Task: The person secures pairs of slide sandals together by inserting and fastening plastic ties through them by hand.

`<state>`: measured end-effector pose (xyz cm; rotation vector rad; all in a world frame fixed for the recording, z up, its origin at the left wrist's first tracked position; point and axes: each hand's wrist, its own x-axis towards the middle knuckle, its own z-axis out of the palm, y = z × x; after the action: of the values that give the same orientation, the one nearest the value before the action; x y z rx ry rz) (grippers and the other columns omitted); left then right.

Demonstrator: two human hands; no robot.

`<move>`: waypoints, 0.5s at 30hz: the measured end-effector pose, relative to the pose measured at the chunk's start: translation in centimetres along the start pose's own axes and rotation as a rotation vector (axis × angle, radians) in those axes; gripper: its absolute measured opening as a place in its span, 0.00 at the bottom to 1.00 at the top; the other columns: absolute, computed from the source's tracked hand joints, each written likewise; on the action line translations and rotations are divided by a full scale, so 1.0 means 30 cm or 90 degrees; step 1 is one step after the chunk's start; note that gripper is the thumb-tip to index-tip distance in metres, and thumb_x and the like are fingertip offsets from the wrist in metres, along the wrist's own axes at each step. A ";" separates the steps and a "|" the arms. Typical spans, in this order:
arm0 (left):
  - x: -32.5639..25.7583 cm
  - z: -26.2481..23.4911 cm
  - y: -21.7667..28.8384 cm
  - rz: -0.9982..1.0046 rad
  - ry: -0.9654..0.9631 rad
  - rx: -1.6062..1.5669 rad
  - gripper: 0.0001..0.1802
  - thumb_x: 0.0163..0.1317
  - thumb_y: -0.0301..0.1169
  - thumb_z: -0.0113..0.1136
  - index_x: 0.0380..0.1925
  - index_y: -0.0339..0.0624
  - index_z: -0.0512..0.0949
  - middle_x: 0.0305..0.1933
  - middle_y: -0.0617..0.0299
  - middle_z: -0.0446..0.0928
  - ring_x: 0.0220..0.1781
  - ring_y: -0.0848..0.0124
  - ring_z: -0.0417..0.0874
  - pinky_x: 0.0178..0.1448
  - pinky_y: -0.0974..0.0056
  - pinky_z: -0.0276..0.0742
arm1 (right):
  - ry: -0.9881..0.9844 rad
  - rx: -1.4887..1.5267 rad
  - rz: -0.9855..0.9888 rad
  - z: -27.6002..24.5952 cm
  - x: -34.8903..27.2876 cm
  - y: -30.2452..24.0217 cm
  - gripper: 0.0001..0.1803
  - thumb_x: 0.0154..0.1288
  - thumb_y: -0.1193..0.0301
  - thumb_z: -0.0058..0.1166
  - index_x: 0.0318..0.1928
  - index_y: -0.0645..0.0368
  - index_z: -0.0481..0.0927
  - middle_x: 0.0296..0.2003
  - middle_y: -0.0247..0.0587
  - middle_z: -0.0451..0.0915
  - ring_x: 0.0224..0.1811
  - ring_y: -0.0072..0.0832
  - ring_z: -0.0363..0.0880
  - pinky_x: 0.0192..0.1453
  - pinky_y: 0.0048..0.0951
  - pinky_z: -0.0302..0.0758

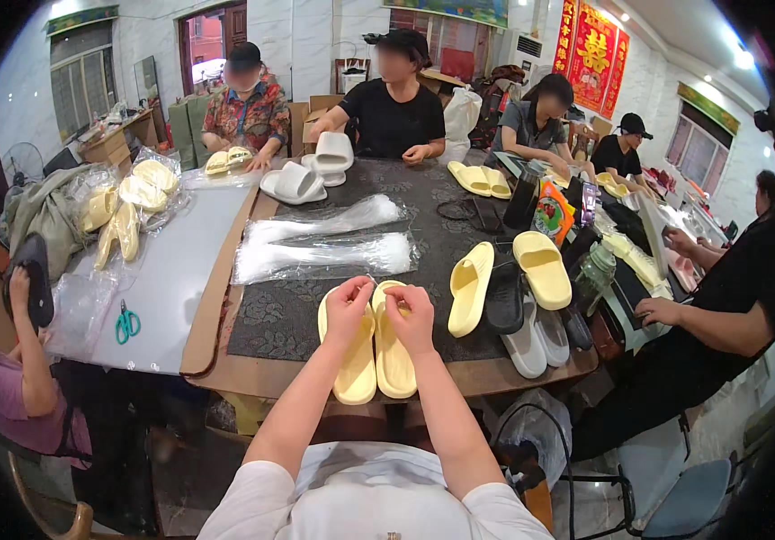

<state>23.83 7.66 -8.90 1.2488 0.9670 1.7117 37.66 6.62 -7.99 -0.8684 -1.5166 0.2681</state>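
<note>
The person's left hand point(349, 306) and right hand point(410, 315) meet over the far ends of a pair of yellow slippers point(394, 360), which lies near the front edge of the desk point(270, 367), straight before the body. Both hands have their fingers curled and the tips drawn together in a pinch; the fingertips are too small and partly covered to tell whether they grip a thin strand, the slipper straps or nothing. The two slippers lie side by side with their heel ends toward the person, an arrangement that probably keeps both straps within easy reach of the two hands at once. Just beyond, two bundles of white strands point(326, 243) lie in clear wrapping across the dark mat point(266, 315), seemingly laid there so that they stay close without crowding the slippers. To the right, a loose yellow slipper point(471, 288), a black slipper point(505, 301) and a grey slipper point(524, 340) lie grouped off to one side, which leaves the middle to the pair. White slippers point(294, 183) lie farther off, near a co-worker in black point(394, 121), and green-handled scissors point(126, 324) rest on the pale tabletop at left, well apart from both hands.
</note>
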 end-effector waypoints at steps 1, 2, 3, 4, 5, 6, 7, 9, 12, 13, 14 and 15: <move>0.000 -0.007 -0.002 -0.007 -0.022 0.011 0.07 0.62 0.28 0.63 0.39 0.38 0.83 0.26 0.77 0.73 0.26 0.88 0.66 0.27 0.77 0.59 | 0.001 0.001 0.000 -0.001 0.001 0.001 0.04 0.56 0.79 0.60 0.33 0.59 0.82 0.28 0.35 0.78 0.34 0.27 0.76 0.36 0.25 0.76; 0.001 -0.012 -0.004 -0.013 -0.044 0.022 0.07 0.62 0.28 0.64 0.39 0.38 0.83 0.26 0.77 0.73 0.26 0.89 0.65 0.27 0.77 0.58 | -0.001 -0.006 -0.005 -0.002 0.002 0.002 0.04 0.55 0.79 0.60 0.33 0.58 0.82 0.29 0.35 0.80 0.34 0.29 0.77 0.36 0.26 0.76; 0.001 -0.008 -0.001 -0.012 -0.046 0.019 0.07 0.62 0.28 0.64 0.39 0.38 0.83 0.26 0.77 0.73 0.26 0.89 0.65 0.27 0.77 0.58 | -0.002 -0.019 -0.011 -0.006 0.003 0.003 0.04 0.54 0.78 0.60 0.32 0.57 0.82 0.31 0.35 0.81 0.34 0.30 0.77 0.36 0.28 0.77; 0.001 -0.004 0.003 -0.020 -0.043 0.036 0.07 0.62 0.28 0.64 0.38 0.38 0.83 0.25 0.77 0.73 0.25 0.88 0.66 0.27 0.77 0.60 | -0.001 -0.022 -0.013 -0.007 0.003 0.006 0.04 0.54 0.78 0.60 0.32 0.57 0.82 0.31 0.35 0.81 0.34 0.30 0.77 0.36 0.28 0.77; 0.001 -0.001 0.006 -0.029 -0.040 0.052 0.07 0.62 0.28 0.64 0.38 0.38 0.83 0.24 0.76 0.73 0.24 0.87 0.68 0.28 0.77 0.61 | -0.002 -0.029 -0.016 -0.007 0.003 0.011 0.04 0.55 0.78 0.61 0.32 0.57 0.82 0.30 0.35 0.80 0.33 0.31 0.76 0.36 0.28 0.76; 0.000 0.002 0.012 -0.029 -0.040 0.053 0.07 0.62 0.28 0.64 0.38 0.38 0.83 0.24 0.76 0.73 0.24 0.87 0.68 0.28 0.77 0.61 | -0.004 -0.033 -0.017 -0.005 0.003 0.009 0.04 0.55 0.78 0.61 0.32 0.57 0.82 0.30 0.35 0.80 0.33 0.31 0.76 0.36 0.28 0.76; -0.001 0.008 0.018 -0.046 -0.033 0.015 0.07 0.62 0.28 0.64 0.38 0.38 0.83 0.26 0.74 0.75 0.27 0.86 0.70 0.31 0.77 0.64 | -0.004 -0.032 -0.016 -0.007 0.002 0.008 0.04 0.55 0.78 0.61 0.32 0.57 0.82 0.30 0.35 0.80 0.33 0.31 0.76 0.36 0.28 0.76; 0.000 0.011 0.015 -0.064 -0.029 -0.025 0.07 0.61 0.28 0.64 0.38 0.38 0.83 0.29 0.72 0.78 0.30 0.85 0.73 0.34 0.76 0.67 | -0.025 -0.042 -0.006 -0.016 0.001 0.002 0.03 0.55 0.76 0.61 0.32 0.57 0.82 0.29 0.34 0.80 0.33 0.31 0.75 0.36 0.28 0.75; -0.002 0.014 0.012 -0.015 -0.050 0.051 0.09 0.62 0.29 0.64 0.40 0.38 0.83 0.36 0.68 0.81 0.37 0.80 0.77 0.42 0.73 0.72 | 0.010 -0.055 0.002 -0.026 0.002 0.004 0.03 0.56 0.75 0.61 0.32 0.57 0.82 0.29 0.36 0.80 0.32 0.32 0.77 0.36 0.29 0.76; -0.002 0.036 0.017 -0.028 -0.051 0.054 0.09 0.62 0.28 0.63 0.41 0.37 0.83 0.36 0.68 0.82 0.38 0.80 0.78 0.43 0.73 0.73 | 0.025 -0.073 0.004 -0.037 0.000 0.010 0.03 0.56 0.75 0.61 0.32 0.57 0.82 0.29 0.36 0.80 0.32 0.32 0.77 0.36 0.29 0.76; -0.006 0.042 0.025 -0.012 -0.044 0.050 0.09 0.62 0.27 0.63 0.40 0.36 0.83 0.36 0.68 0.81 0.37 0.81 0.77 0.42 0.74 0.72 | 0.036 -0.037 0.034 -0.032 -0.008 0.013 0.03 0.57 0.74 0.61 0.33 0.58 0.82 0.30 0.38 0.80 0.32 0.33 0.78 0.37 0.29 0.77; -0.010 0.034 0.036 0.005 -0.037 0.047 0.08 0.62 0.26 0.63 0.40 0.36 0.83 0.35 0.68 0.81 0.36 0.82 0.77 0.41 0.76 0.72 | 0.049 0.002 0.062 -0.022 -0.012 0.013 0.04 0.57 0.74 0.61 0.34 0.58 0.82 0.30 0.39 0.80 0.32 0.33 0.79 0.37 0.29 0.78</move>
<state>24.70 7.10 -7.81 1.3445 1.0006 1.6503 38.39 6.44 -8.41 -0.9415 -1.4048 0.3039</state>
